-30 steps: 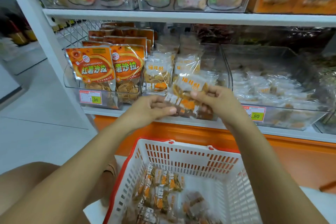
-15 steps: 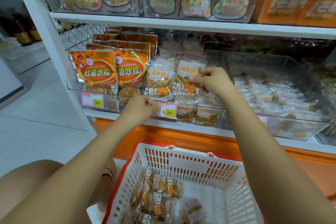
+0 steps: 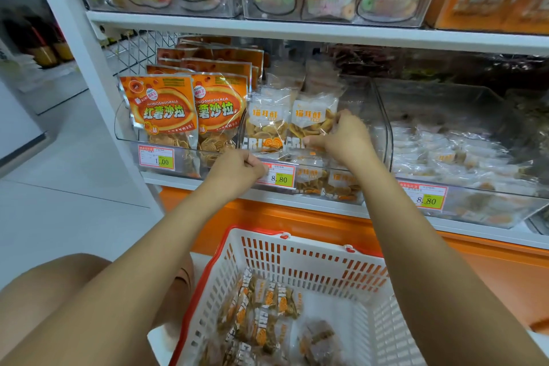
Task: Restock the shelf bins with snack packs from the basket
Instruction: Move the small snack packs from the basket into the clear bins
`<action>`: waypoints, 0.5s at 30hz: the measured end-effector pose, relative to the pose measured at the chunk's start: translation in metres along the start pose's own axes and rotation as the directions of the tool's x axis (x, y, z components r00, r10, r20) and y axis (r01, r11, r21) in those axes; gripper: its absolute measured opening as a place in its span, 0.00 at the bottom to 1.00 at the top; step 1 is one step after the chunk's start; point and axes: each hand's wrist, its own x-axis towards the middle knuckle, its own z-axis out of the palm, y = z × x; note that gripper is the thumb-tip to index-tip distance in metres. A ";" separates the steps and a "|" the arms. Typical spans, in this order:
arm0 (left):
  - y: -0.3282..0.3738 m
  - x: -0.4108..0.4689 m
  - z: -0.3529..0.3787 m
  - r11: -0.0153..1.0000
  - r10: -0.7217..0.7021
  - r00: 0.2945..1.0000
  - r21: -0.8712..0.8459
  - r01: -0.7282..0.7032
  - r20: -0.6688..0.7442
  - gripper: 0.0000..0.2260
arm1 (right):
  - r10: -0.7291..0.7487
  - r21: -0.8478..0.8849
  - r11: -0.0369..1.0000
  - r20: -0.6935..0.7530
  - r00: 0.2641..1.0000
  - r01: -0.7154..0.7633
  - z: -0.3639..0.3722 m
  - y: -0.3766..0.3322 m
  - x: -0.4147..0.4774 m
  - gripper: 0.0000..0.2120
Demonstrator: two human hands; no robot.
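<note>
Partly hidden behind your right hand (image 3: 344, 140), a snack pack (image 3: 312, 120) stands in the middle clear bin (image 3: 383, 116), and your fingers pinch its right edge. Your left hand (image 3: 237, 171) curls at the bin's front rim; whether it grips is unclear. At lower frame the basket (image 3: 297, 255), cut off below, holds more packs (image 3: 264, 306).

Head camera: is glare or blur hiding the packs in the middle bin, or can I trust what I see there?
Head view: lighting even, no hard shadows; the two upright packs in the middle bin read sharply; the right hand is slightly soft; the right bin's packs wash out behind reflective plastic; wide-angle bends the shelf edges.
</note>
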 end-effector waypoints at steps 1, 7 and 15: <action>0.000 0.000 0.000 1.000 0.003 1.000 -0.005 -0.003 0.001 0.08 | -0.009 0.023 1.000 -0.027 1.000 0.010 0.002 0.001 0.001 0.33; -0.003 -0.001 0.000 0.999 0.013 1.000 -0.052 -0.012 0.016 0.06 | -0.012 0.056 0.998 0.012 1.000 0.011 -0.001 0.006 0.001 0.37; -0.021 -0.011 0.006 0.990 0.129 0.992 -0.056 -0.129 -0.017 0.11 | -0.198 0.152 0.954 -0.328 0.924 0.258 -0.008 0.001 -0.045 0.15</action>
